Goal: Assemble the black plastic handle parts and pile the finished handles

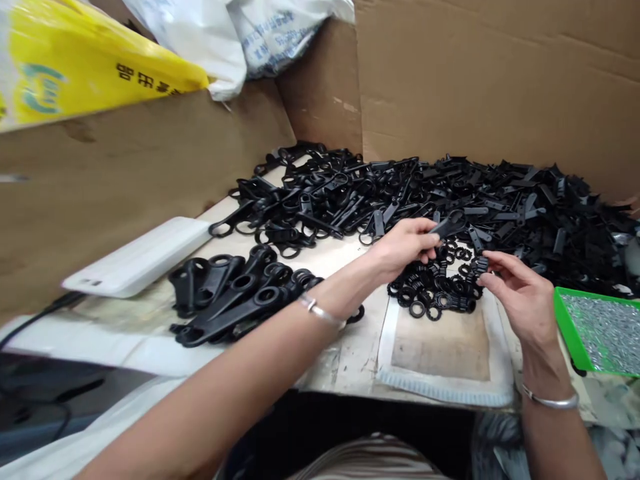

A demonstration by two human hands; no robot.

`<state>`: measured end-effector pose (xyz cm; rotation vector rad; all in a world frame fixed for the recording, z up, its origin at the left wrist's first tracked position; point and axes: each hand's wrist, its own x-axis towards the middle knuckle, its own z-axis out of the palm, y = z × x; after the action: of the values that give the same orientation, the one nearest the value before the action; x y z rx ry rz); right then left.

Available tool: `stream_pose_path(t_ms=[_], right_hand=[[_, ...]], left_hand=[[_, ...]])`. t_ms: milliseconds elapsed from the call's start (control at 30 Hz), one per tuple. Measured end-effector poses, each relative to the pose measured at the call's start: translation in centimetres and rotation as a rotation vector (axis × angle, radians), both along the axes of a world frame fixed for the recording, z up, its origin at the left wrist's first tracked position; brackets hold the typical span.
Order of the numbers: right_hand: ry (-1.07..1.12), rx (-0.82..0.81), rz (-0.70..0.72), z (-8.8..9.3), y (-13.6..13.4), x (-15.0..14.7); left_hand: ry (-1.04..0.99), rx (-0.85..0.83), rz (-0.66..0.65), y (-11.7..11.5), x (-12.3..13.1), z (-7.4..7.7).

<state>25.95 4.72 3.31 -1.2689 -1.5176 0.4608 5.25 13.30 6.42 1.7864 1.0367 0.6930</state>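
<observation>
My left hand (403,248) pinches a flat black plastic pull tab (450,224) by its narrow end, above a small heap of black rings (433,288). My right hand (517,293) holds a little black ring piece (481,264) between thumb and fingertips, just right of the tab. Both hands hover over a worn white cloth pad (440,357) at the table's front. A large pile of loose black tabs (450,193) spreads across the back of the table. A neat cluster of tabs (235,293) lies to the left, under my left forearm.
A green tray (563,320) of small silvery metal parts sits at the right edge. A white phone-like device (145,257) with a cable lies at the left. Cardboard walls (475,80) enclose the table; yellow and white bags (100,60) rest on top.
</observation>
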Motion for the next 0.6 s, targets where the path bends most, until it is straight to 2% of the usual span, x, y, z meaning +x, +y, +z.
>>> stream_pose_path(t_ms=[33,133,167,233,433,600], right_hand=[[0.005,0.044,-0.030,0.0,-0.4,-0.5],[-0.040,0.166,-0.106,0.3,-1.4,-1.9],[-0.071,0.194,-0.122,0.4,-1.7,-2.2],[-0.150,0.223,-0.145,0.6,-2.1,-2.8],[-0.395,0.250,-0.164,0.7,-3.0,-3.5],[-0.500,0.306,-0.173,-0.1,-3.5,-4.1]], left_hand=[[-0.113,-0.069,-0.006,-1.5,-0.2,-0.2],[-0.629,-0.491,0.028,-5.2,-0.4,-1.2],[-0.740,-0.591,0.039,-6.1,-0.4,-1.5],[-0.847,-0.677,0.034,-7.3,-0.1,-2.0],[-0.917,-0.624,-0.078,-8.8,0.6,-2.6],[-0.894,-0.479,-0.026,-9.9,1.0,-3.3]])
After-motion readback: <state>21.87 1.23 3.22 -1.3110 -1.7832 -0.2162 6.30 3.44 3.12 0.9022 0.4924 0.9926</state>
